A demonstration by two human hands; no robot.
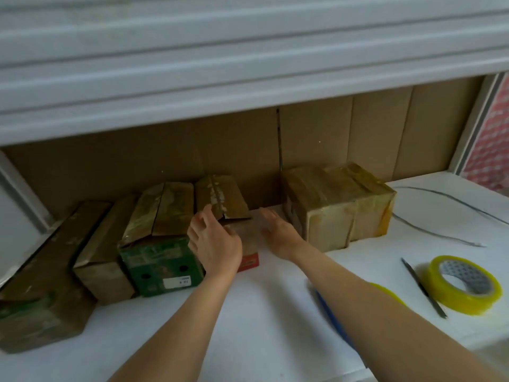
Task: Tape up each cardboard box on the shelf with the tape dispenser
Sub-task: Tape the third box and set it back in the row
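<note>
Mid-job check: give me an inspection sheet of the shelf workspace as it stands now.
Surface: white shelf, cardboard lining its back.
Job's things: row of cardboard boxes at left; small red-based box between the hands, one flap raised; taped box at right; yellow tape roll lying loose at right; blue and yellow item, possibly the dispenser, mostly hidden by the right forearm.
Clutter: thin dark blade-like tool beside the roll.
Grippers: left hand open, against the small box's left side; right hand open, at its right side.
Cables: thin wire curving right of the taped box.
Surroundings: white shutter above; red patterned surface at far right.
</note>
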